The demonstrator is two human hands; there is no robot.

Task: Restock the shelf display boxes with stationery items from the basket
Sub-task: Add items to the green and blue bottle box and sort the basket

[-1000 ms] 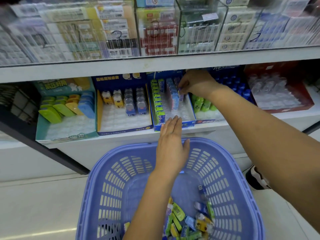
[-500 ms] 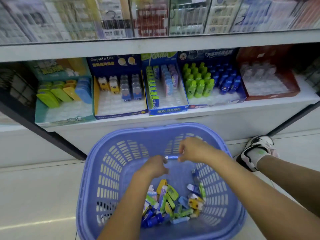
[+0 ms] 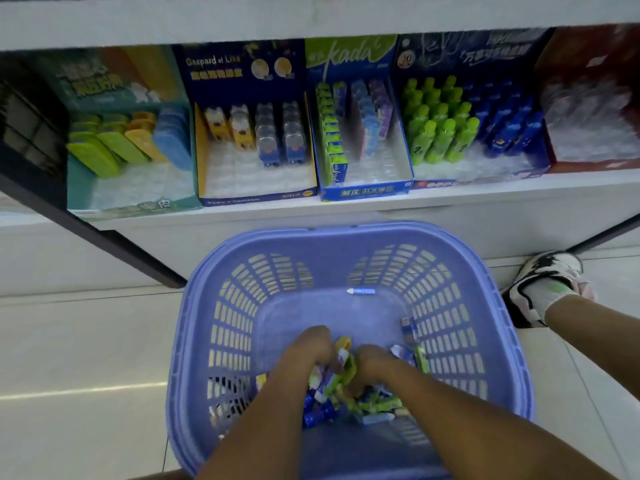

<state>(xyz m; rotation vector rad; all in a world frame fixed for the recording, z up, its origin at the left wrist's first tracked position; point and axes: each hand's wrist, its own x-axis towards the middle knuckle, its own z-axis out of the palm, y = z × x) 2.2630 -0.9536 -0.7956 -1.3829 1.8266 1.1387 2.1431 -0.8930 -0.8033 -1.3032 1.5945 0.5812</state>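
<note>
In the basket [image 3: 349, 237]: both hands, left hand [image 3: 304, 348] and right hand [image 3: 375, 362], curled into stationery pile [image 3: 346, 393], grasp unclear; display boxes [image 3: 367, 188] partly filled, many pieces left.

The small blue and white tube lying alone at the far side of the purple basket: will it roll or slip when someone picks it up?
The small blue and white tube looks rounded, so it may roll on the purple plastic basket floor. It seems light and stiff. Its glossy surface might slip.
</note>
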